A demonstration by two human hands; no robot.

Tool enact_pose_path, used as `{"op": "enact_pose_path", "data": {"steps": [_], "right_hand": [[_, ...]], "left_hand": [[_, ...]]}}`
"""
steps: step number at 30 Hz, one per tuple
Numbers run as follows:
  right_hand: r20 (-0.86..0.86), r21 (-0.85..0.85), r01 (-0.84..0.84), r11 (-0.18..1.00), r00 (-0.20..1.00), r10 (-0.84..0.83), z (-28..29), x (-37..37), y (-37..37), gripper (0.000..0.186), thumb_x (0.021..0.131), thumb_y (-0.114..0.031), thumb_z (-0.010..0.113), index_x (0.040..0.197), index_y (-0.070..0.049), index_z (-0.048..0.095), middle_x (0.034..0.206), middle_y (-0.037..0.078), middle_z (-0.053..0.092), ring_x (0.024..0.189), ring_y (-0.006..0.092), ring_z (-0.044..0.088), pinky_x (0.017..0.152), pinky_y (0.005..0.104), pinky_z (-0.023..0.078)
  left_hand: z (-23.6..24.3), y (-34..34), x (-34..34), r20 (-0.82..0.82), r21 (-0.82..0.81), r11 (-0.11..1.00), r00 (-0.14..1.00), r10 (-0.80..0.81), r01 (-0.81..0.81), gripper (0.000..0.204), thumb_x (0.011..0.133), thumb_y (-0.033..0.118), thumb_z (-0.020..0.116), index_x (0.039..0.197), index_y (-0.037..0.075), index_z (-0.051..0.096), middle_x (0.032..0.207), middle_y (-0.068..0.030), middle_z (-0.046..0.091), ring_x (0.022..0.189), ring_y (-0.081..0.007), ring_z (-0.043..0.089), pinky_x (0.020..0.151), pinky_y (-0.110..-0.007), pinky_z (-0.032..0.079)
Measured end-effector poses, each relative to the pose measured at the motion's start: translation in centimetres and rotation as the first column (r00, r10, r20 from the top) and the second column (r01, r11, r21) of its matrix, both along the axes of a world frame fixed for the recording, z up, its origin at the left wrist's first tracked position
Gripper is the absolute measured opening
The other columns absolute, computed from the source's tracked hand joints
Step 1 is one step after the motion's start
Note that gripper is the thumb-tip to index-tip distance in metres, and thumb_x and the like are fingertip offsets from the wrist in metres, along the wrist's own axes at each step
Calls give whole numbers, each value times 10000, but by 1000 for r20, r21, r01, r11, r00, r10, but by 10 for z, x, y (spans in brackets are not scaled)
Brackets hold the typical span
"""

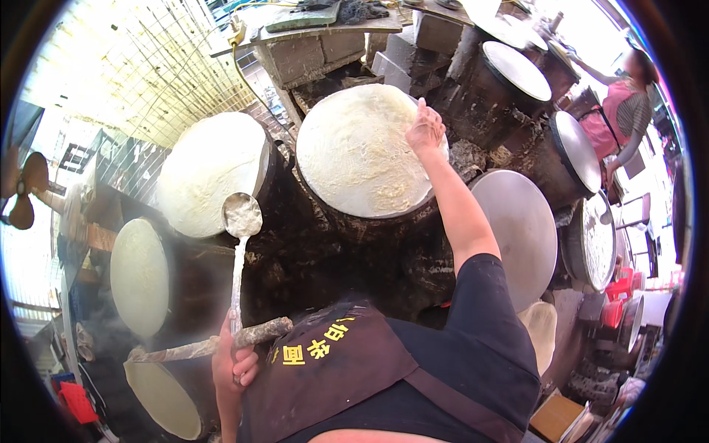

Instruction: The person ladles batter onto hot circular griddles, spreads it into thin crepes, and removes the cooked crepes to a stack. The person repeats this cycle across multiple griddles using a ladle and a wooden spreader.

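Observation:
My left hand (235, 358) is closed round the long handle of a metal ladle (243, 215) and also round a batter-crusted wooden stick (177, 349) lying crosswise. White batter coats the ladle's bowl, which hangs beside the left-centre griddle. My right hand (426, 129) is at the right rim of the centre griddle, fingers curled in at the edge of a thin round pancake (362, 151). Whether the edge is pinched between them is hidden. That pancake is pale, with yellowish patches. Another white pancake (210, 173) covers the left-centre griddle.
More round griddles stand around me: a pale-coated one (139, 277) at left, one (164, 395) at lower left, and a bare grey one (515, 236) at right. A person in a pink apron (609, 125) stands at far right. Behind is a cluttered table (325, 26).

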State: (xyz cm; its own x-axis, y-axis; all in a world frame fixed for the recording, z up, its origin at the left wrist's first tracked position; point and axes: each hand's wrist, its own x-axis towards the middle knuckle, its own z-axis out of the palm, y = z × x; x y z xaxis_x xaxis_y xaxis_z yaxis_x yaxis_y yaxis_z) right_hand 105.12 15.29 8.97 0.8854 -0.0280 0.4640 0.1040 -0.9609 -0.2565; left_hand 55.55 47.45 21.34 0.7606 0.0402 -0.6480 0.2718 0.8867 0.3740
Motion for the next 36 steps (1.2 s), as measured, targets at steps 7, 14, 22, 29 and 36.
{"op": "enact_pose_path", "data": {"steps": [7,14,22,29,36], "right_hand": [[-205,6,-16,1000,979,17,-1,54,-10,222,825,-148,544,1014,-74,633,997,148,676,980,320,638,831,458,487],[-77,175,-248,953,961,264,82,-8,0,202,851,-289,598,875,-97,659,876,144,679,905,354,642,764,446,491],[42,380,-410,829,903,427,183,-139,6,184,867,-293,627,882,-125,698,807,106,694,793,318,664,707,412,502],[26,719,-191,669,968,248,216,-265,-73,221,923,-253,596,921,-54,691,766,42,668,661,102,620,609,274,522],[-113,715,207,668,977,-182,149,-445,-309,169,908,-173,610,951,-39,704,796,13,655,670,81,583,618,237,470]], "left_hand": [[11,-29,13,-41,-65,987,989,144,-147,465,1024,272,359,1475,323,255,637,-23,419,349,-88,344,255,-234,312],[12,-32,8,-36,-110,981,987,155,-158,455,1033,250,313,1472,358,258,629,-32,417,344,-105,342,249,-251,293],[13,-26,-38,99,-94,995,994,46,-37,437,1046,261,329,1474,319,262,654,-19,386,381,-83,316,275,-216,264],[24,-26,-84,70,66,986,985,-160,156,452,1029,303,397,1467,287,284,653,-11,403,380,-64,307,269,-207,283],[16,-37,-111,53,43,925,924,-379,377,458,1027,287,396,1470,288,279,656,-13,410,381,-67,317,268,-216,299]]}}
